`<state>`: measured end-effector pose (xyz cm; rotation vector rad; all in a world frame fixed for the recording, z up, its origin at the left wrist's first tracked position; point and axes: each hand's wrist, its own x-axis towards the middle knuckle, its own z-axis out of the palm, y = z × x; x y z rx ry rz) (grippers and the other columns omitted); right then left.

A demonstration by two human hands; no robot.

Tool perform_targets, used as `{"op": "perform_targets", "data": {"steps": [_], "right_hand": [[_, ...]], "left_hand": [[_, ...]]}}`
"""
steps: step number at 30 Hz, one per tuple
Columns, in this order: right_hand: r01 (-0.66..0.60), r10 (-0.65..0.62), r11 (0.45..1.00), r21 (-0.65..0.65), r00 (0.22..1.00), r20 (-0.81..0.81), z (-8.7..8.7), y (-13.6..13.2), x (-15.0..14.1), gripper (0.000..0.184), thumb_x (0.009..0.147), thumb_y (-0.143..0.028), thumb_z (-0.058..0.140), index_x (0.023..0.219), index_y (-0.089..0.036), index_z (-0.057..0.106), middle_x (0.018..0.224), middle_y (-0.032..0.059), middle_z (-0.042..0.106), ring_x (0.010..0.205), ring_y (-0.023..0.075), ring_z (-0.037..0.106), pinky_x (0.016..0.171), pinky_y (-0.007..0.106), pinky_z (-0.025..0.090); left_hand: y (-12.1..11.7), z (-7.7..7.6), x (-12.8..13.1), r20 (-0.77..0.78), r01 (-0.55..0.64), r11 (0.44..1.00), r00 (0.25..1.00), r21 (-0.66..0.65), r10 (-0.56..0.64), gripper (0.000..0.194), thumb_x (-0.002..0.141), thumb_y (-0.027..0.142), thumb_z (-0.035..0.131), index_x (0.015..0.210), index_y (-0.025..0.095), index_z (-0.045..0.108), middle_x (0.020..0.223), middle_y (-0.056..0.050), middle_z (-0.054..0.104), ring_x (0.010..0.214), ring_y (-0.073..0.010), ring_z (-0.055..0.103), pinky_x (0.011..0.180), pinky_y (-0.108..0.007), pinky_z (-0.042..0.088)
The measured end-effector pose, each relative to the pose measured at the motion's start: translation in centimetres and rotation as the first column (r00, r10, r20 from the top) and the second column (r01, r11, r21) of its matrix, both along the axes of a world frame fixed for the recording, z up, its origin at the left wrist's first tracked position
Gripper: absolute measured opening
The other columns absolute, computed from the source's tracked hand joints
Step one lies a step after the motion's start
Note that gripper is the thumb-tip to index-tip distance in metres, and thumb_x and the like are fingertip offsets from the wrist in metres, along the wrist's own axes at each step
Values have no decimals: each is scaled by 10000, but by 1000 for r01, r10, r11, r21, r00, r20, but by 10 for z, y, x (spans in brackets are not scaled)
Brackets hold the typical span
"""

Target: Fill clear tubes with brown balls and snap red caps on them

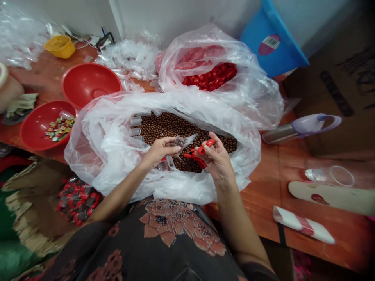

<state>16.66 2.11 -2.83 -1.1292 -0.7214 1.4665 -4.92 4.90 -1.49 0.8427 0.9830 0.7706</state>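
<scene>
My left hand (161, 150) is closed around a small clear plastic tube (179, 141) filled with brown balls, held over an open white plastic bag (111, 136) full of small brown balls (172, 127). My right hand (215, 158) is closed on several red caps (199, 153), pinching one between thumb and finger next to the tube's end. A few empty clear tubes (135, 125) lie at the bag's left inner edge.
Behind stands a second plastic bag holding red caps (211, 76). Two red bowls (88, 80) sit left, one with wrapped sweets (60, 128). A yellow cup (60, 46), a blue bin (271, 39), a purple-handled jug (301, 128) and a cardboard box (342, 86) surround the wooden table (263, 195).
</scene>
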Motion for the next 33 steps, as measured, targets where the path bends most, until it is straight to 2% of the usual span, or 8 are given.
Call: {"op": "perform_targets", "data": {"steps": [5, 8, 13, 21, 25, 27, 30, 33], "right_hand": [[64, -65, 997, 44, 997, 33, -11, 10, -4, 386, 672, -389, 825, 929, -285, 557, 859, -50, 699, 774, 135, 706, 725, 282, 593], [52, -54, 998, 27, 996, 71, -11, 13, -11, 330, 701, -427, 792, 813, -264, 528, 841, -35, 709, 746, 145, 694, 684, 290, 587], [15, -14, 1000, -14, 999, 53, -2, 14, -27, 317, 719, -421, 781, 974, -276, 661, 948, -15, 747, 753, 138, 691, 702, 293, 587], [-185, 166, 980, 73, 963, 211, -8, 8, -27, 341, 782, -409, 733, 1104, -299, 709, 1157, 13, 726, 1084, 217, 662, 929, 424, 555], [-132, 3, 968, 213, 856, 516, -8, 4, -21, 285, 866, -373, 646, 1136, -286, 683, 1179, 35, 692, 1126, 221, 624, 1033, 453, 476], [-166, -27, 947, 274, 811, 585, -4, 3, -21, 285, 919, -380, 574, 1180, -284, 638, 1198, 48, 673, 1126, 217, 618, 1029, 440, 473], [-330, 94, 898, 290, 790, 606, 1, 3, -24, 273, 967, -390, 490, 1197, -276, 582, 1186, 61, 668, 1097, 212, 627, 989, 424, 493], [-393, 127, 868, 303, 766, 630, 2, 3, -24, 248, 977, -385, 467, 1171, -264, 565, 1170, 70, 658, 1087, 215, 622, 970, 424, 496]], "left_hand": [[-7, -2, -7, -104, 31, 999, 994, 32, -27, 460, 675, 256, 820, 1100, 125, 703, 1005, -80, 740, 777, -125, 664, 746, -270, 531], [-11, 0, -7, -123, 50, 998, 991, 45, -44, 473, 671, 253, 821, 1112, 130, 703, 1023, -78, 742, 808, -135, 672, 762, -269, 524], [-14, 2, -4, -143, 66, 994, 988, 82, -54, 430, 686, 252, 801, 1097, 152, 722, 1054, -77, 746, 863, -157, 688, 828, -295, 528], [-13, -2, -9, -114, 54, 993, 993, 102, -42, 401, 696, 251, 800, 1086, 179, 744, 1065, -62, 750, 871, -152, 686, 836, -291, 528], [-13, -3, -12, -179, 26, 994, 984, 108, -7, 429, 693, 262, 805, 1108, 177, 738, 1066, -68, 749, 856, -152, 680, 815, -298, 533], [-13, -3, -11, -200, 30, 994, 980, 107, -8, 438, 684, 265, 811, 1105, 165, 739, 1048, -70, 750, 851, -155, 678, 816, -301, 532], [-12, -3, -10, -144, 34, 999, 989, 33, -29, 445, 677, 268, 814, 1100, 152, 737, 1000, -65, 748, 812, -144, 675, 802, -300, 538], [-11, -5, -10, -20, 25, 995, 999, -92, -27, 411, 664, 245, 809, 1059, 149, 743, 985, -69, 743, 781, -134, 672, 771, -303, 554]]}}
